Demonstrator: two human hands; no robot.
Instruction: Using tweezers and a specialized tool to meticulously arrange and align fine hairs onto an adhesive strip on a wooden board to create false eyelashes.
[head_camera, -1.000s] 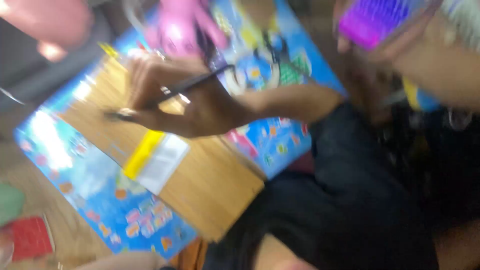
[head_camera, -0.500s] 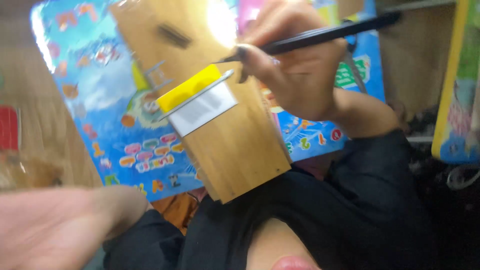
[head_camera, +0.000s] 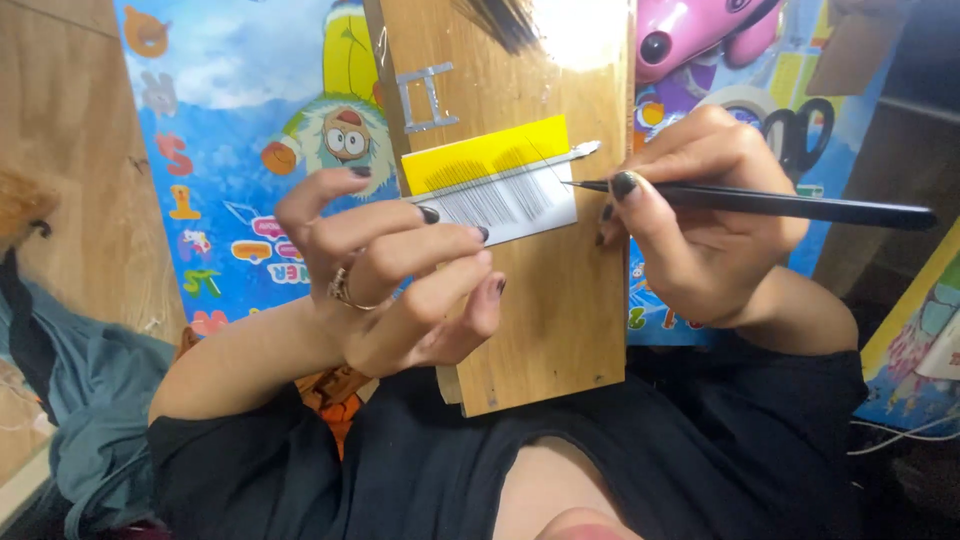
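The right hand (head_camera: 700, 235) is closed in a pen grip around a thin black tool (head_camera: 780, 205), thumb and forefinger pinching it close to the fine tip, the long handle running out to the right. The tip sits at the right edge of a small strip card (head_camera: 495, 185), yellow along the top and white below, lined with rows of very fine dark hairs. The left hand (head_camera: 400, 275) comes in from the other side, fingers curled, with two fingertips (head_camera: 455, 232) pressed on the lower left of the card to pin it flat.

The card looks light and thin, likely to slide or lift unless held down as it is now. The hairs on it seem delicate and easily bent or scattered, so I would judge they want lifting one at a time from the end with the tool tip, not with bare fingers. The tool looks stiff and slim, best steered from near its point.

Both wrists hover low, forearms angled inward from the body. The card lies on a wooden board (head_camera: 545, 330), which rests on a bright cartoon mat (head_camera: 230, 150) on the surface. A pink toy (head_camera: 690, 30) and black scissors (head_camera: 800, 135) lie beyond the right hand.
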